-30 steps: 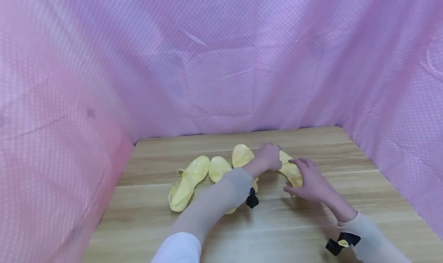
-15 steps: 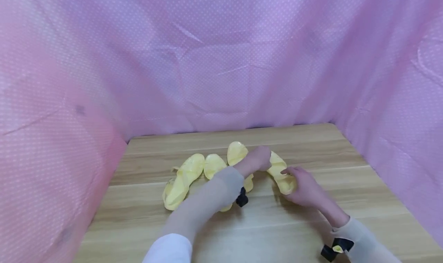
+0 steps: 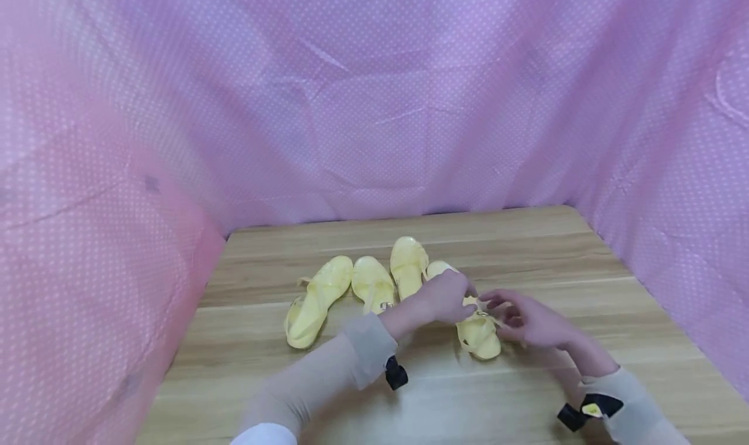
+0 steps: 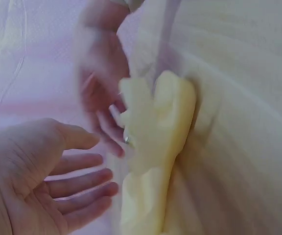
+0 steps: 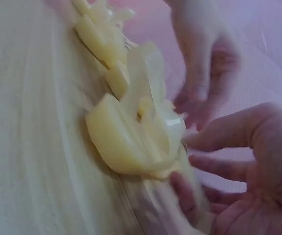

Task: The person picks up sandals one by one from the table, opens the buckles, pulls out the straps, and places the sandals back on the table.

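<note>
The rightmost yellow sandal (image 3: 480,338) lies under and between my two hands, its toe up-left and its heel toward me. My left hand (image 3: 443,298) reaches over its middle. In the left wrist view that hand's fingers (image 4: 80,183) are extended beside the sandal, holding nothing. My right hand (image 3: 535,321) is at the sandal's right side near the buckle, its loosely bent fingers (image 5: 219,166) by the strap side. A firm grip is not seen. To the left lie more yellow sandals: one slanted (image 3: 318,302), one in the middle (image 3: 371,279), one farther back (image 3: 408,259).
A wood-grain table (image 3: 234,393) bears the sandals. Pink dotted sheeting (image 3: 374,107) rises behind it and at both sides. Black devices (image 3: 396,373) are strapped to both wrists. My left forearm crosses in front of the sandals.
The rightmost sandal has shifted left and toward me, beside its neighbour, and its buckle now shows. My right hand had its heel half a second ago. My left hand has come lower.
</note>
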### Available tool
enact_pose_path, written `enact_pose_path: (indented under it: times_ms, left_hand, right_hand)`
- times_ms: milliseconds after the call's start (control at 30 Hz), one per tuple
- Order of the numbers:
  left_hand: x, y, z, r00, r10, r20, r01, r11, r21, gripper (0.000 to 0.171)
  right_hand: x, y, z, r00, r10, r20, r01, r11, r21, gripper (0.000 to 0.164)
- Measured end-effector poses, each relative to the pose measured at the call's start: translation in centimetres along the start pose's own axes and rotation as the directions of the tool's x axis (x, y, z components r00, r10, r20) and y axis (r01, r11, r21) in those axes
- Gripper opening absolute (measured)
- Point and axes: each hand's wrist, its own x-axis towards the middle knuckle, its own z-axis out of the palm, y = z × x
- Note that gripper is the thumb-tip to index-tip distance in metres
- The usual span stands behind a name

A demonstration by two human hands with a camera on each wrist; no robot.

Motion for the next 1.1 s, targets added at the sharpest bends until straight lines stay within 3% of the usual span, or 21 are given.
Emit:
enact_pose_path:
  times_ms: [100,200,333,433,700,933,1100]
  left_hand:
    - [0.0,0.5,1.2,0.999,-0.035,0.005,0.035,0.996,-0.080,0.029]
    - [0.2,0.4,2.6,1.000,-0.030,-0.003,0.029,0.990,-0.139,0.023]
    - [0.5,0.2,3.5,0.999,-0.008,-0.042,-0.002,0.976,-0.216,0.014]
    - [0.8,0.1,3.7,0.998,-0.033,-0.057,0.018,0.968,-0.250,0.011]
    - [1.2,-0.8,4.1,0.994,-0.113,0.012,0.110,0.923,-0.368,0.011]
    - [1.4,-0.4,3.5,0.988,-0.154,0.017,0.150,0.923,-0.354,0.012]
    - [1.5,-0.3,2.5,0.986,-0.151,0.065,0.164,0.923,-0.349,0.009]
  right_hand:
    - [0.0,0.9,-0.8,0.996,0.088,-0.014,-0.086,0.989,0.121,0.029]
    - [0.0,1.4,-0.8,0.988,0.156,-0.001,-0.154,0.976,0.157,0.019]
    - [-0.4,1.8,-0.6,0.979,0.197,-0.049,-0.189,0.973,0.133,0.015]
    - [-0.4,2.0,-0.5,0.972,0.220,-0.089,-0.207,0.969,0.133,0.012]
    - [0.2,2.3,0.1,0.970,0.231,-0.073,-0.216,0.961,0.174,0.015]
    - [0.1,2.2,0.6,0.963,0.239,-0.125,-0.216,0.961,0.172,0.016]
    - [0.2,2.4,0.8,0.969,0.203,-0.139,-0.175,0.965,0.195,0.014]
